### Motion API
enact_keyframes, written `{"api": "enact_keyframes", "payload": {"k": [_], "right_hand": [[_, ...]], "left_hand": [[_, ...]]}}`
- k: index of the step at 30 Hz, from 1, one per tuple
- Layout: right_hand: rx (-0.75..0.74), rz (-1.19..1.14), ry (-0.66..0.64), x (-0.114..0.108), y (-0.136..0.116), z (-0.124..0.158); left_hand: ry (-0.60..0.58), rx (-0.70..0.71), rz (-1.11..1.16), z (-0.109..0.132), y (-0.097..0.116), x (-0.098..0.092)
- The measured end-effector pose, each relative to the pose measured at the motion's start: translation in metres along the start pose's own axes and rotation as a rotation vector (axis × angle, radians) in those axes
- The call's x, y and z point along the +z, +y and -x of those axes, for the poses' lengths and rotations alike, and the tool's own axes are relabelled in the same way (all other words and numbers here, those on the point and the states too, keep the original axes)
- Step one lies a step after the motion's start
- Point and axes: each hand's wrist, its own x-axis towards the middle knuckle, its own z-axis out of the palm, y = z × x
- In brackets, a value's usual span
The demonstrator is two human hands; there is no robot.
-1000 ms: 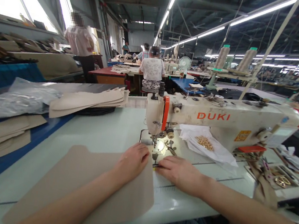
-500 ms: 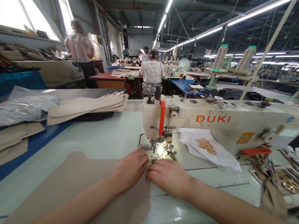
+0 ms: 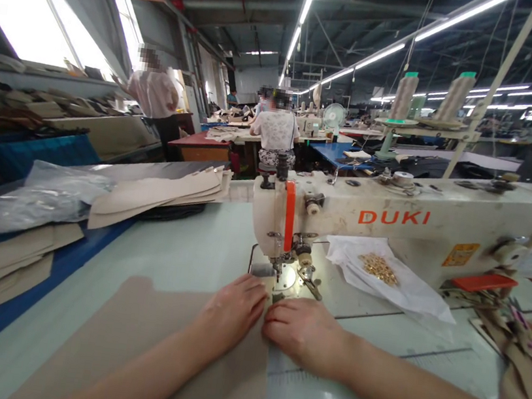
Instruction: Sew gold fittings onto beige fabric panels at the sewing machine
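Observation:
A flat beige panel (image 3: 128,332) lies on the pale green table (image 3: 180,247), its far right corner under the needle of a white DUKI sewing machine (image 3: 392,217). My left hand (image 3: 230,313) rests on the panel with its fingers curled down against the corner. My right hand (image 3: 306,334) sits beside it at the panel's right edge, fingertips bent and pinched at the edge just in front of the presser foot (image 3: 280,274). What the fingertips grip is hidden.
A white paper with several small gold metal parts (image 3: 378,267) lies behind the needle. Stacks of beige panels (image 3: 158,191) and a plastic bag (image 3: 43,195) sit at the left. Thread cones (image 3: 402,96) stand above the machine. Other people (image 3: 278,132) work at tables further back.
My right hand has slid left to meet my left hand at the panel's corner. The view has shifted slightly left and closer.

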Motion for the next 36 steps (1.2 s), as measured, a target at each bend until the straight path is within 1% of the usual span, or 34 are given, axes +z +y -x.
{"api": "enact_keyframes", "payload": {"k": [9, 19, 26, 36], "right_hand": [[-0.001, -0.024, 0.015, 0.0028, 0.0011, 0.0008], [0.0, -0.06, 0.056, 0.0063, 0.002, 0.0009], [0.002, -0.048, 0.03, 0.0048, 0.0017, 0.0012], [0.013, -0.052, 0.039, 0.0033, 0.001, 0.0005]], "left_hand": [[0.115, 0.073, -0.023, -0.0023, -0.0038, 0.0045], [0.15, 0.073, -0.02, -0.0006, -0.0026, 0.005], [0.167, 0.074, -0.003, -0.002, -0.0023, 0.0042], [0.172, 0.069, 0.008, -0.0015, -0.0027, 0.0052]]}}
